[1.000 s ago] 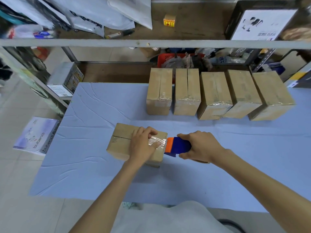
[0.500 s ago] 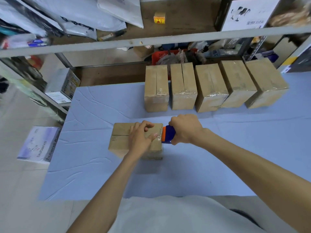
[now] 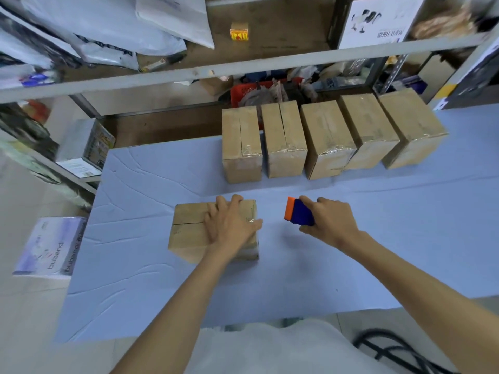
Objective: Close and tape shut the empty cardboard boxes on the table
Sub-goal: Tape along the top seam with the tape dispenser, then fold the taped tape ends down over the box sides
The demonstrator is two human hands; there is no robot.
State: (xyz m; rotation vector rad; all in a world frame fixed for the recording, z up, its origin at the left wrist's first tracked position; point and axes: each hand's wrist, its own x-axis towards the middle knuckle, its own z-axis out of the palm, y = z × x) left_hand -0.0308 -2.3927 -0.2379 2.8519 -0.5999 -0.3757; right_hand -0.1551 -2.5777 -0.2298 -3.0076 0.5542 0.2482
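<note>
Tape dispenser (image 3: pixel 299 212) pulled clear, six boxes (image 3: pixel 328 136)

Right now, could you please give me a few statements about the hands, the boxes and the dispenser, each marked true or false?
1. The left hand rests on top of the near box. True.
2. The dispenser touches the near box. False: it is clear of the box, off to its right.
3. Five boxes stand side by side in a row at the far side of the table. True.
4. The right hand holds nothing. False: it grips the dispenser.
</note>
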